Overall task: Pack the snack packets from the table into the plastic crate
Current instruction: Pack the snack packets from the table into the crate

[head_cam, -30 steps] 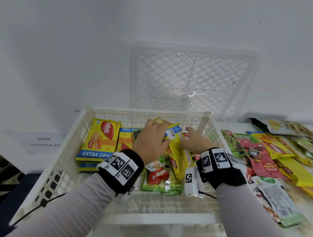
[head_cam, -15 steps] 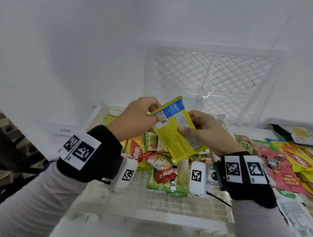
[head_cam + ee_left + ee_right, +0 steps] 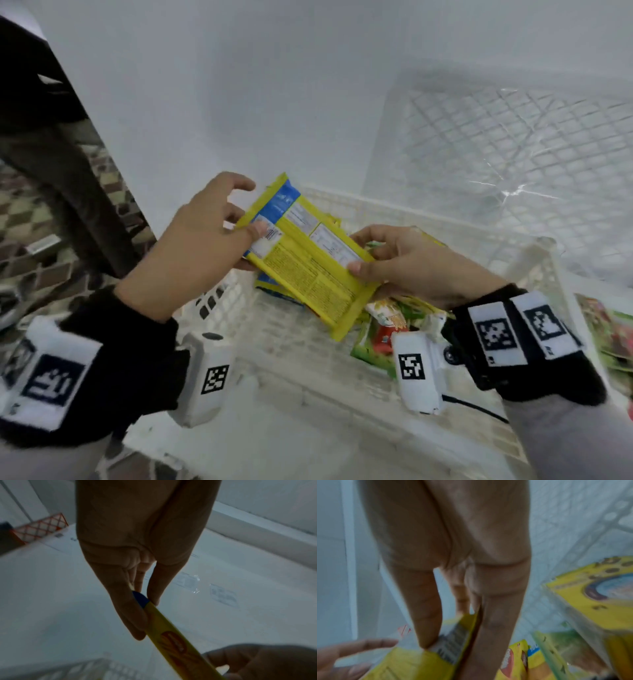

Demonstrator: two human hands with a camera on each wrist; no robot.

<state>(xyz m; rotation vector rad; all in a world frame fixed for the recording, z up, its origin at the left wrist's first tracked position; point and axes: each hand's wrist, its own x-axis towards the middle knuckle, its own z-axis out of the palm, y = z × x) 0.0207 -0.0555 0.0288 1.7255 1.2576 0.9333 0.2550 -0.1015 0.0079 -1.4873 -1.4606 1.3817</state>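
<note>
Since half a second back, both hands have carried the yellow packet leftward, above the near-left part of the white crate. It spans between my grips — my left hand pinches its blue-banded end, thumb on the barcode label, index finger lifted free; my right hand pinches the opposite long edge, thumb on top. The packet's back faces me, its small print too blurred to read. From the left wrist view, a red oval logo shows on its front, lettering unreadable. Other packets lie inside the crate below.
</note>
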